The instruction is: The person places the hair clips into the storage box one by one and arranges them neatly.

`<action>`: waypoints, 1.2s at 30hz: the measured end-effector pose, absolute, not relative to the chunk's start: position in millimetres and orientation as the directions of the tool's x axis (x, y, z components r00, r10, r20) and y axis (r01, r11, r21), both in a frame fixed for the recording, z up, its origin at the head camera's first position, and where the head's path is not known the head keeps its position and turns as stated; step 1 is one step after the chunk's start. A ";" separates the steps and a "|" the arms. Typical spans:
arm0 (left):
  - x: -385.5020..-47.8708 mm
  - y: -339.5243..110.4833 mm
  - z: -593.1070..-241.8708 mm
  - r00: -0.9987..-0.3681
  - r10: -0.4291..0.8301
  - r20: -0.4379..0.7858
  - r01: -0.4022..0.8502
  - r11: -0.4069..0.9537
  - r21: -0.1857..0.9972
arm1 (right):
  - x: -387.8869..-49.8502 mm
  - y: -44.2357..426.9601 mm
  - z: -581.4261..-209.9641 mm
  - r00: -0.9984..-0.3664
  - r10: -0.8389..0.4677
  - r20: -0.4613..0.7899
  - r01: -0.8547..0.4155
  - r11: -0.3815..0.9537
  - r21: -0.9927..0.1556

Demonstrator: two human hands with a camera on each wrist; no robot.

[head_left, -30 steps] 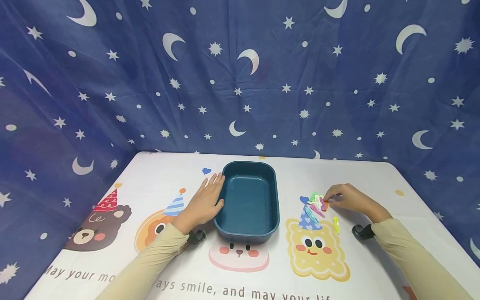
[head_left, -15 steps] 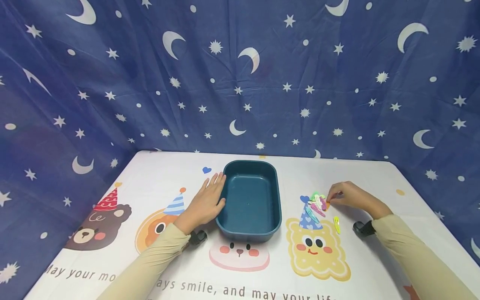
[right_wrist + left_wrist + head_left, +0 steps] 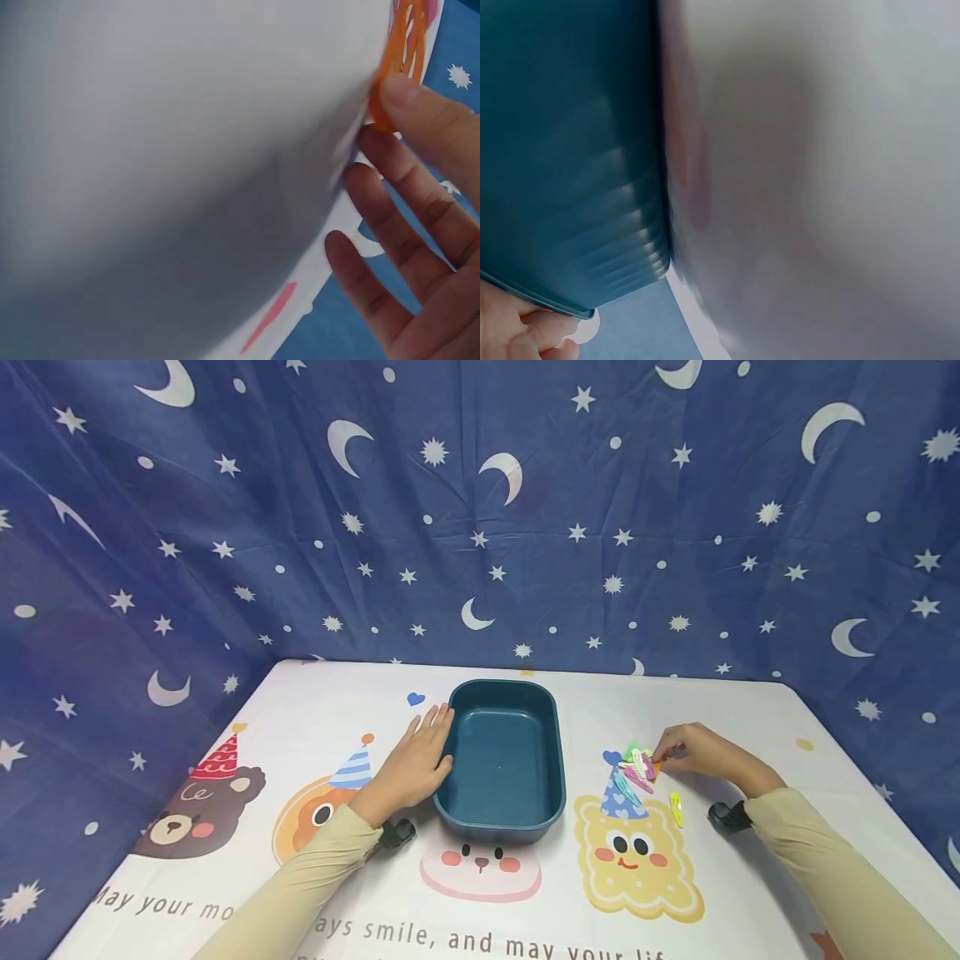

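My left hand (image 3: 412, 760) lies along the left rim of a dark teal plastic bin (image 3: 498, 768), its fingers extended. In the left wrist view, fingertips (image 3: 547, 330) touch the bin's edge. My right hand (image 3: 705, 756) is at the right side of a small pile of coloured hair clips (image 3: 636, 767). Its thumb and index finger pinch one end of an orange hair clip (image 3: 405, 45), seen close up in the right wrist view; the other fingers spread away from it. A yellow hair clip (image 3: 677, 810) lies apart, just below the pile.
A white printed cloth (image 3: 585, 868) with cartoon figures and lettering covers the table. Behind it hangs a blue curtain (image 3: 450, 568) with moons and stars. Dark wrist straps with devices (image 3: 727, 816) sit on both wrists, close to the cloth.
My right hand has shifted slightly right, and more of the orange hair clip shows beside the pile. The left hand stays at the bin's rim. The head view has drifted a little.
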State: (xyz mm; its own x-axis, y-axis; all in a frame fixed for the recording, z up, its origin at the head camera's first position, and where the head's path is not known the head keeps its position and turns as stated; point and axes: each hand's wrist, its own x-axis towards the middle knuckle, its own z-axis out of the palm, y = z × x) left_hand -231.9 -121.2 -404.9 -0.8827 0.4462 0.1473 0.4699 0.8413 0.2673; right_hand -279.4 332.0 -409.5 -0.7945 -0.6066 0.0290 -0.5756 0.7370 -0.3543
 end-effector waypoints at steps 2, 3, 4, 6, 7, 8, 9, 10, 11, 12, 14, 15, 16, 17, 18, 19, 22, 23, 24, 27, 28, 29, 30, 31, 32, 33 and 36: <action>-231.8 -121.1 -405.3 -0.881 0.447 0.152 0.472 0.840 0.267 | -279.4 332.1 -406.8 -0.795 -0.607 0.014 -0.572 0.741 -0.353; -231.8 -120.9 -405.3 -0.881 0.447 0.154 0.473 0.840 0.267 | -279.4 332.3 -404.9 -0.798 -0.602 -0.002 -0.563 0.747 -0.353; -231.7 -120.7 -405.2 -0.882 0.446 0.154 0.472 0.840 0.268 | -279.0 332.3 -403.0 -0.803 -0.595 -0.019 -0.551 0.756 -0.353; -231.5 -120.4 -405.4 -0.884 0.442 0.153 0.468 0.843 0.266 | -278.3 333.2 -399.0 -0.812 -0.580 -0.058 -0.527 0.773 -0.354; -231.4 -120.2 -405.6 -0.885 0.440 0.152 0.465 0.844 0.268 | -278.1 334.0 -397.6 -0.817 -0.571 -0.075 -0.513 0.781 -0.355; -231.4 -120.1 -405.6 -0.886 0.438 0.151 0.463 0.846 0.266 | -278.1 335.0 -397.1 -0.825 -0.557 -0.092 -0.494 0.792 -0.359; -231.6 -119.7 -405.9 -0.887 0.436 0.152 0.462 0.846 0.266 | -278.0 336.3 -397.1 -0.831 -0.546 -0.103 -0.480 0.799 -0.362; -231.6 -119.5 -406.2 -0.888 0.435 0.150 0.460 0.847 0.267 | -277.8 337.4 -397.1 -0.834 -0.541 -0.110 -0.470 0.801 -0.372; -231.7 -119.4 -406.6 -0.889 0.434 0.150 0.459 0.848 0.267 | -277.9 338.6 -397.7 -0.838 -0.532 -0.118 -0.457 0.804 -0.381; -231.7 -119.2 -406.9 -0.889 0.433 0.150 0.458 0.848 0.267 | -277.9 339.5 -398.3 -0.844 -0.522 -0.125 -0.442 0.809 -0.388; -231.8 -119.0 -407.3 -0.889 0.431 0.152 0.457 0.850 0.263 | -278.5 341.3 -400.3 -0.854 -0.502 -0.137 -0.415 0.816 -0.404; -231.9 -119.0 -407.6 -0.890 0.430 0.153 0.456 0.850 0.264 | -278.7 341.8 -401.2 -0.857 -0.498 -0.137 -0.409 0.816 -0.409; -231.8 -119.1 -407.7 -0.891 0.429 0.151 0.454 0.851 0.263 | -279.0 342.1 -402.1 -0.858 -0.497 -0.133 -0.408 0.815 -0.412; -231.9 -119.1 -407.9 -0.891 0.427 0.152 0.453 0.852 0.263 | -279.2 342.3 -403.2 -0.861 -0.492 -0.129 -0.406 0.817 -0.410; -232.0 -119.1 -407.9 -0.891 0.426 0.153 0.453 0.852 0.264 | -279.4 342.4 -404.0 -0.863 -0.490 -0.123 -0.407 0.818 -0.408; -232.0 -119.1 -408.0 -0.892 0.425 0.154 0.452 0.851 0.266 | -279.4 342.3 -404.6 -0.865 -0.488 -0.117 -0.408 0.818 -0.405; -232.1 -118.7 -408.1 -0.894 0.422 0.152 0.448 0.851 0.273 | -278.7 341.7 -405.0 -0.866 -0.491 -0.097 -0.421 0.818 -0.392; -232.0 -118.6 -408.2 -0.894 0.420 0.153 0.447 0.851 0.275 | -278.4 341.6 -404.4 -0.867 -0.490 -0.093 -0.423 0.820 -0.386; -231.9 -118.3 -408.2 -0.895 0.419 0.153 0.445 0.852 0.276 | -278.0 341.7 -403.5 -0.867 -0.490 -0.090 -0.424 0.822 -0.381; -231.8 -117.4 -408.4 -0.898 0.413 0.153 0.440 0.856 0.270 | -277.1 343.7 -397.2 -0.870 -0.488 -0.075 -0.432 0.827 -0.360; -231.7 -117.2 -408.5 -0.899 0.410 0.152 0.437 0.858 0.270 | -276.8 344.8 -394.0 -0.873 -0.483 -0.069 -0.432 0.832 -0.349; -231.6 -116.9 -408.4 -0.900 0.407 0.153 0.434 0.860 0.268 | -276.8 346.1 -390.7 -0.875 -0.480 -0.058 -0.435 0.834 -0.340; -231.5 -116.6 -408.4 -0.902 0.404 0.154 0.432 0.861 0.267 | -276.9 347.5 -387.1 -0.876 -0.481 -0.047 -0.441 0.835 -0.331; -231.4 -116.3 -408.3 -0.903 0.402 0.154 0.430 0.863 0.265 | -277.3 348.8 -383.3 -0.877 -0.479 -0.034 -0.444 0.836 -0.322; -231.3 -116.1 -408.4 -0.903 0.400 0.156 0.428 0.864 0.263 | -278.0 349.6 -379.4 -0.875 -0.483 -0.022 -0.452 0.834 -0.315; -231.2 -115.7 -408.3 -0.903 0.400 0.157 0.429 0.864 0.263 | -278.7 349.2 -374.8 -0.876 -0.482 -0.011 -0.455 0.833 -0.315; -231.1 -113.7 -407.5 -0.902 0.402 0.158 0.431 0.863 0.264 | -281.9 342.8 -359.2 -0.879 -0.477 0.020 -0.455 0.824 -0.339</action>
State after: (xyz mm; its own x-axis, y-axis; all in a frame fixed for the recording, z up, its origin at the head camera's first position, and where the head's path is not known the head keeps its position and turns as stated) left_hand -231.1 -113.7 -407.5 -0.9017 0.4023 0.1582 0.4312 0.8627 0.2643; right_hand -281.9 342.8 -359.2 -0.8788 -0.4768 0.0205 -0.4548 0.8237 -0.3387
